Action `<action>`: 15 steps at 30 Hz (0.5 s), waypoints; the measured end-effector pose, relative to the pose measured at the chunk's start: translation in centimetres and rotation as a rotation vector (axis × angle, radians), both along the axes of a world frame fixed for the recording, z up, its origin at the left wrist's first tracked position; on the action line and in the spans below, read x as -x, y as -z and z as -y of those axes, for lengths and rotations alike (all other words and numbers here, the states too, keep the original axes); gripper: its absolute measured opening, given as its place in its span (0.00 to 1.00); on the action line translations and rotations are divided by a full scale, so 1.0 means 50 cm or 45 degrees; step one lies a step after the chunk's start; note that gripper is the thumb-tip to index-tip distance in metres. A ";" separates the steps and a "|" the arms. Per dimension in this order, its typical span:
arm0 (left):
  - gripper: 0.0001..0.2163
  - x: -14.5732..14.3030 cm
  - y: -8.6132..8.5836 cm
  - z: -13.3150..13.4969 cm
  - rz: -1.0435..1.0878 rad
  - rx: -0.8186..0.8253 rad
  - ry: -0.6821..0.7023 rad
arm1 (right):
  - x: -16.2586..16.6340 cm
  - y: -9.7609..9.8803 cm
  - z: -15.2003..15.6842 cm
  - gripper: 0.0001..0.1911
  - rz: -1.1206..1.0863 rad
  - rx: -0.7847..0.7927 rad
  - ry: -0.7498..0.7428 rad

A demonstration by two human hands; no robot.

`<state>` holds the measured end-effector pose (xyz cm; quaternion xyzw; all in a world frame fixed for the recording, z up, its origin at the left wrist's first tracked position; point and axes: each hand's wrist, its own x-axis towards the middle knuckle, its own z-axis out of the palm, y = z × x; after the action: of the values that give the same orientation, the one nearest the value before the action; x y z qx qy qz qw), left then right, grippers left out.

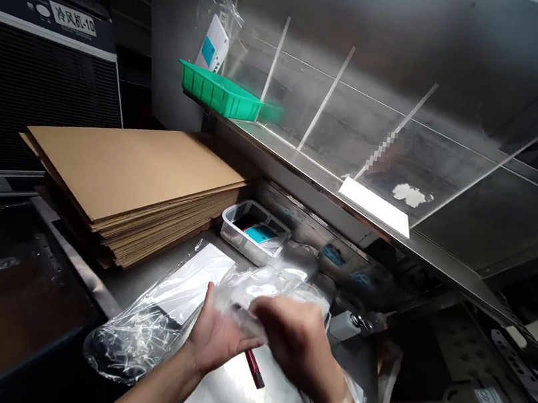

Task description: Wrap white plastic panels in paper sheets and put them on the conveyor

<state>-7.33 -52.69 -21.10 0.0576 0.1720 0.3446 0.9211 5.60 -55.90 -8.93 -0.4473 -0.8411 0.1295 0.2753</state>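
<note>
— Low over the steel bench, what do the hands grip?
— Left hand (pixel 215 340) and right hand (pixel 295 343) both pinch a clear plastic bag (pixel 261 288) between them.
— Beyond?
— A clear tub (pixel 254 230), stacked cardboard sheets (pixel 131 174), then a green tray (pixel 217 91) on the shelf.

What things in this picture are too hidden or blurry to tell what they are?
- Head view: the dark thing inside the clear plastic bag; the left hand, right hand and crinkled plastic cover it.
- Head view: the red stick runs under the hands, so only one end shows.
- Head view: contents of the small clear tub; too small and dim.
- Head view: a spot behind the clear divider panels is blurred out.
</note>
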 end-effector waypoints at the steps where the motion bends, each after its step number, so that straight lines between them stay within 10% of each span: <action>1: 0.35 0.012 -0.001 0.002 -0.216 -0.099 0.007 | 0.006 -0.009 0.027 0.11 0.015 0.096 -0.136; 6: 0.20 0.101 0.027 -0.075 -1.456 -0.705 0.076 | 0.053 0.088 0.113 0.12 0.011 0.608 -0.639; 10: 0.21 0.191 0.075 -0.180 -1.984 -0.868 -0.011 | 0.059 0.184 0.136 0.23 0.128 0.650 -0.255; 15: 0.13 0.263 0.104 -0.221 -2.467 -1.048 0.067 | -0.002 0.185 0.197 0.21 -0.164 0.707 0.093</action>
<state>-20.46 -41.63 -26.28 0.6204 0.7032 0.1630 0.3065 5.72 -65.74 -18.19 -0.5264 -0.7376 0.3729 0.1996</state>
